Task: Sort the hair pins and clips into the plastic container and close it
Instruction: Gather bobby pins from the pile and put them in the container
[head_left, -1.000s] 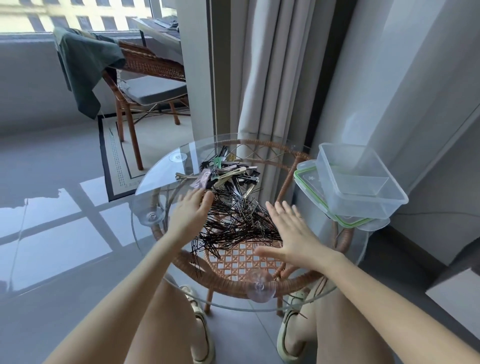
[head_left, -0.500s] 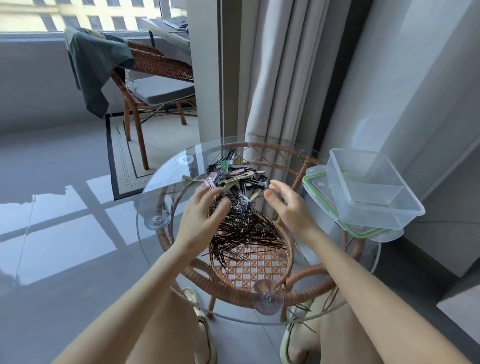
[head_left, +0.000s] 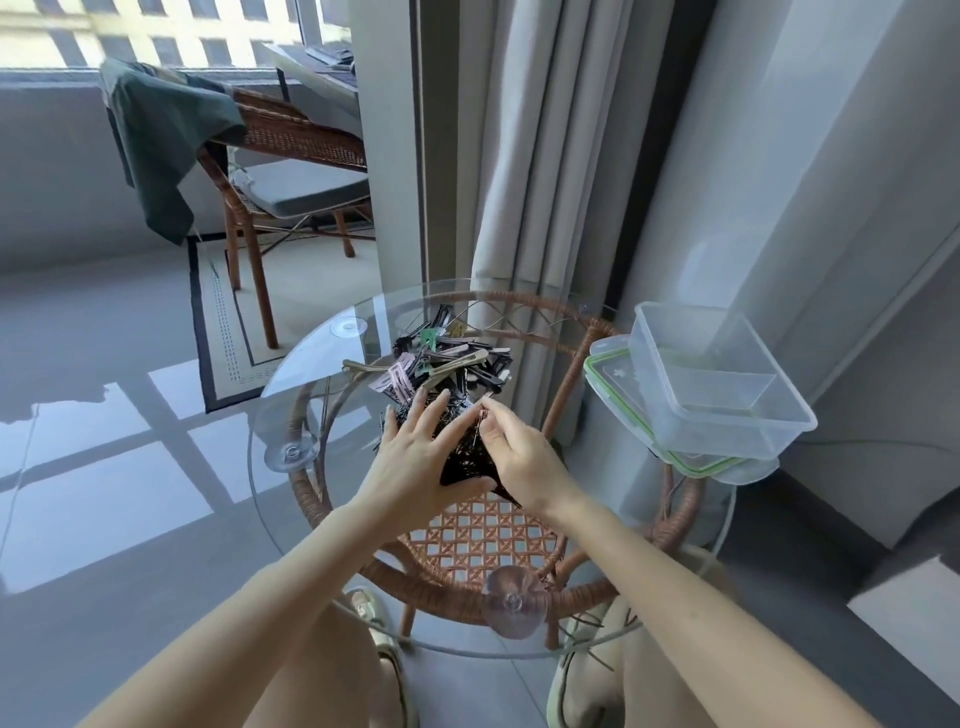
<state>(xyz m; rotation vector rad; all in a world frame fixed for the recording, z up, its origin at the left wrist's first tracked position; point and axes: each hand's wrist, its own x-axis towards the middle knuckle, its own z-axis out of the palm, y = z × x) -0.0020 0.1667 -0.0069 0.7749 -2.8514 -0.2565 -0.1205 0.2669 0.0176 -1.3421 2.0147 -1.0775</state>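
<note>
Left hand (head_left: 415, 457) lies against the heap of thin black metal hair pins (head_left: 465, 462) at the centre of the round glass table top (head_left: 311, 395), with fingers straight and slightly spread. Right hand (head_left: 519, 452) grips the heap's other side, its fingers curled and pressed together. Mixed pink, green and black hair clips (head_left: 452, 358) lie just behind the heap. Clear rectangular plastic container (head_left: 727, 431) stands uncovered on its green-rimmed lid (head_left: 615, 382) at the table's right edge.

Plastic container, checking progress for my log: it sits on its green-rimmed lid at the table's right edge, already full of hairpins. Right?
Not full: the head view shows the plastic container empty, on its green-rimmed lid at the table's right edge.
</note>
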